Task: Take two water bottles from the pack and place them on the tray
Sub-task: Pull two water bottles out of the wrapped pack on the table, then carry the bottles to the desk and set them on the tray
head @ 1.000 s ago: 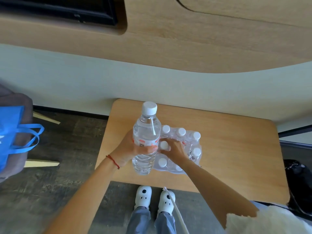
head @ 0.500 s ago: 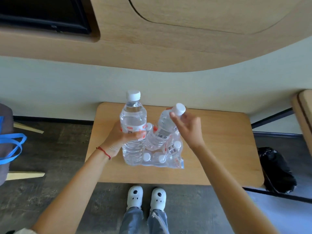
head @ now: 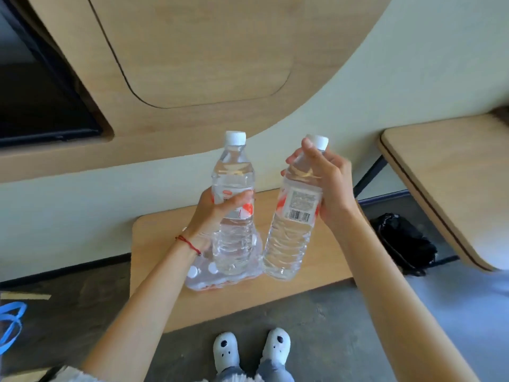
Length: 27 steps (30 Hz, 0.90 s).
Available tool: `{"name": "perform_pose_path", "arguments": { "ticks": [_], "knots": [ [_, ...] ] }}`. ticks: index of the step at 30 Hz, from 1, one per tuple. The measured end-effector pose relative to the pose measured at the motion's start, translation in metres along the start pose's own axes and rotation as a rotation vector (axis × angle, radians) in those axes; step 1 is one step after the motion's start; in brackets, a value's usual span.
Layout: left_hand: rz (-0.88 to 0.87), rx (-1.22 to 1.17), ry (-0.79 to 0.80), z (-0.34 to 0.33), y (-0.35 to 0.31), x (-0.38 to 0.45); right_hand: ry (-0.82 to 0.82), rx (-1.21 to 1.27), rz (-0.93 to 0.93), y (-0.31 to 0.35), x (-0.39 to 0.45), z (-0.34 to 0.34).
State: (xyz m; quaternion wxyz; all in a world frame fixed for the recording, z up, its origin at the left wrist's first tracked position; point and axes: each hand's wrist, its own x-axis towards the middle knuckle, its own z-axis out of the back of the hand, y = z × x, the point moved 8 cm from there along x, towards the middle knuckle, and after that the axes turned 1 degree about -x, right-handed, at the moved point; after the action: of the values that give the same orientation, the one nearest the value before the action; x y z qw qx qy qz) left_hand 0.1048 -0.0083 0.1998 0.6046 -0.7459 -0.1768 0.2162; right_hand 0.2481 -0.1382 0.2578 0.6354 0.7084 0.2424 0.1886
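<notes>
Nearest the camera are the person's white shoes (head: 252,354) on the floor, at the front edge of the low wooden tabletop (head: 325,260). On the tabletop lies the plastic-wrapped pack (head: 203,274), with a few white caps showing through the wrap, so bottles remain in it.

Above the pack both hands are raised, each closed around one bottle. The left hand (head: 213,216) is wrapped around the label band of the left bottle (head: 232,205), which stands upright in the air, its base over the pack. The right hand (head: 325,186) grips the right bottle (head: 293,216) around its neck and shoulder; this one tilts a little, barcode label facing the camera, base hanging over the tabletop just beside the pack. The two bottles are apart from each other.

Judging by this, the first half of the job is done: two bottles are out of the pack. The placing is still left, and no tray can be seen here. A second wooden surface (head: 451,183) stands farther off to the right, with a dark bag (head: 405,241) below it; whether the tray is that way I cannot tell.
</notes>
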Motion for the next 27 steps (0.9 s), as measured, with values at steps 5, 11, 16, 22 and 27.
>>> {"name": "perform_pose_path", "arguments": {
  "ticks": [5,11,16,22,27],
  "knots": [
    [0.005,0.012,0.095,-0.08,-0.016,0.002,-0.183,0.027,0.062,0.038,-0.032,0.085],
    [-0.03,0.048,0.193,-0.208,-0.009,-0.005,-0.316,0.099,0.123,0.057,-0.071,0.211],
    [-0.005,0.024,0.197,-0.318,0.014,-0.011,-0.39,0.003,0.184,0.075,-0.101,0.323],
    [0.044,0.065,0.331,-0.443,0.039,0.016,-0.539,0.049,0.179,0.079,-0.111,0.455],
    [0.067,0.047,0.424,-0.547,0.054,0.055,-0.629,0.021,0.173,0.082,-0.096,0.555]
  ]
}}
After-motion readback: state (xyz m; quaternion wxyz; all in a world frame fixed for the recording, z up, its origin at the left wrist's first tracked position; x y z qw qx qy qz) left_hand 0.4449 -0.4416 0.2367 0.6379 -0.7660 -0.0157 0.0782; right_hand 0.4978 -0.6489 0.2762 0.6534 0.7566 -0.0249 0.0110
